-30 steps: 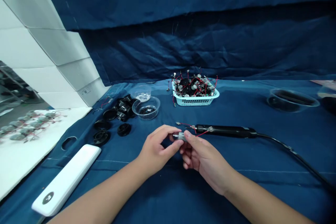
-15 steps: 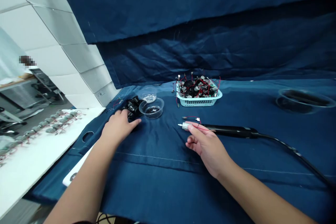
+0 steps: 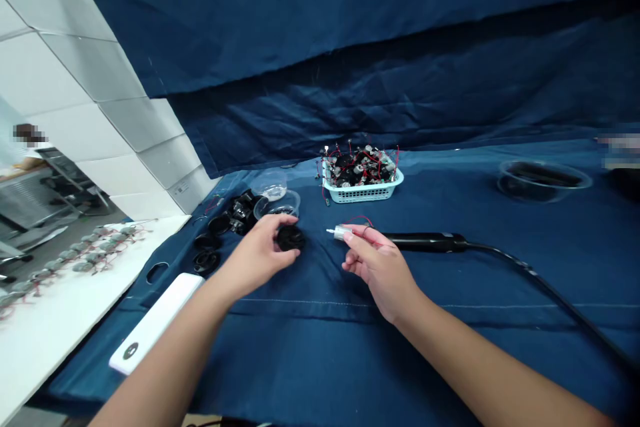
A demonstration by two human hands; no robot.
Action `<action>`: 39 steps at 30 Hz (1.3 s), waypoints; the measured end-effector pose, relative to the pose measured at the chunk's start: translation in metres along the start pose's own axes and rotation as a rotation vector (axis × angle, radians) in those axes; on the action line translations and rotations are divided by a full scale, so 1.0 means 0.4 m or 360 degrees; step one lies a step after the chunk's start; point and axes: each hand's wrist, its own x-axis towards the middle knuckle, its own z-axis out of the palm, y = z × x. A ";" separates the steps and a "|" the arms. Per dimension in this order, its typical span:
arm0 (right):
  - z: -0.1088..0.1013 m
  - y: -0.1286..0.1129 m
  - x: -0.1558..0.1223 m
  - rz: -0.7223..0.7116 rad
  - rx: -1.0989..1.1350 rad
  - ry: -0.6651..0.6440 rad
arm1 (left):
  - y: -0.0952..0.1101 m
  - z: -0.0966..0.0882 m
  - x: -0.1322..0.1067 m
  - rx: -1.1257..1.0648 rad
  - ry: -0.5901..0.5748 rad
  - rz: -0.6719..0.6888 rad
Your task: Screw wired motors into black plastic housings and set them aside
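Observation:
Between the thumb and fingers of my left hand is a round black plastic part, held above the blue cloth. My right hand pinches a small silver motor with a white shaft tip pointing left and a thin red wire trailing from it. The two hands are apart, with the motor just right of the black part. Behind my right hand lies a black rod-shaped tool with a cable. More black plastic parts are heaped left of my left hand.
Behind my hands stands a light blue basket full of wired motors and black parts. Clear bowls sit at the left, and a clear tub at the right. A white box-shaped device lies near my left forearm. Wired parts line a white table.
My left hand has moved right from the heap and now carries a round black part. My right hand keeps the motor in nearly the same place. The whole view has shifted slightly.

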 end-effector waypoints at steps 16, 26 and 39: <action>0.001 -0.008 -0.013 -0.0180 -0.0424 -0.0163 | 0.028 0.104 -0.016 -0.0889 0.0169 0.0278; 0.022 0.006 -0.032 0.0170 0.0073 -0.0307 | 0.055 0.169 -0.030 -0.0983 0.0503 0.0297; 0.030 0.024 -0.050 -0.0067 -0.0053 -0.0341 | 0.043 0.202 -0.040 -0.1256 0.0282 0.0013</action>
